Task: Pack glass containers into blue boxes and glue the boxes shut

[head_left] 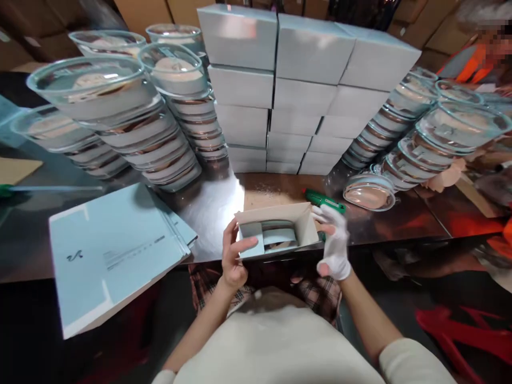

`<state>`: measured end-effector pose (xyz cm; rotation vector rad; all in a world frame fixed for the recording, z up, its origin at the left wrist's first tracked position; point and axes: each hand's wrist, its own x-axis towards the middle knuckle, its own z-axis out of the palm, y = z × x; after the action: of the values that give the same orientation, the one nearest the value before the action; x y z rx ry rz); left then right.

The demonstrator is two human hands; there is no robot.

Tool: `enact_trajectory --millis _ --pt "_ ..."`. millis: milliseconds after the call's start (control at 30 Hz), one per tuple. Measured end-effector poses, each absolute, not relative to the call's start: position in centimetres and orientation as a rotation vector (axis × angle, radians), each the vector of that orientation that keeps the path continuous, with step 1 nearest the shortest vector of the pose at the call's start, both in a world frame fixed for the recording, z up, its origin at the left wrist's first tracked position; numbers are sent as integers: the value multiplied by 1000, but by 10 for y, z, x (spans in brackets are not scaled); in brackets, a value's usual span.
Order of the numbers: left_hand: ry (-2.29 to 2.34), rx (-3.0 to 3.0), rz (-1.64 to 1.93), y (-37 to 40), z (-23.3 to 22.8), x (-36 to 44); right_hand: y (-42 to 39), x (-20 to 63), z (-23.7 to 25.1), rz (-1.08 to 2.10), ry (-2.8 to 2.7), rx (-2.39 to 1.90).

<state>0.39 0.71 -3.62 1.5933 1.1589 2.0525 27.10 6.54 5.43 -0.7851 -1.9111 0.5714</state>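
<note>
An open light-blue cardboard box (276, 249) lies at the table's front edge with its long opening towards me. Inside it shows a round pale-blue and clear item (279, 234), partly hidden by a side flap. My left hand (235, 253), bare, grips the box's left end, fingers behind and thumb across the flap. At the right end is my right hand (335, 242) in a white glove with bare fingertips showing. Its fingers are spread apart, the upper ones close to the box corner; whether they touch it is unclear. Just behind lies a green utility knife (325, 200).
White boxes (304, 101) stand stacked at the back middle. Stacks of clear round containers rise on the left (132, 122) and right (428, 136); one container (368, 192) leans at the right. Flat blue cartons (120, 250) overhang the left front edge. Another person (472, 64) is at far right.
</note>
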Motion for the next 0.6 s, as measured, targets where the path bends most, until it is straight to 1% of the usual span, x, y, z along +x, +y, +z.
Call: enact_trajectory --millis 33,100,233,300,367,433,533,567,600 --pt "1125 1632 2051 6 -32 4 60 259 41 600 -1904 -721" --pt "1122 1585 2081 6 -25 7 50 231 30 665 -1833 -694" --pt "1188 1387 2189 9 -19 14 41 186 46 797 -1389 -967" --pt "1193 1482 2177 11 -18 10 42 185 56 864 -1260 -986" --pt "1199 1655 2126 12 -17 0 46 204 61 913 -1286 -1041" --pt "1218 1785 2037 13 -16 -12 55 238 62 805 -1374 -1307" --pt "1214 1835 1976 15 -14 -22 73 290 57 490 -1437 -2014" --pt "1202 1856 1972 17 -15 -22 80 303 54 477 -1424 -2203" --pt "1188 1885 1976 19 -15 -21 86 312 50 530 -1400 -2320"
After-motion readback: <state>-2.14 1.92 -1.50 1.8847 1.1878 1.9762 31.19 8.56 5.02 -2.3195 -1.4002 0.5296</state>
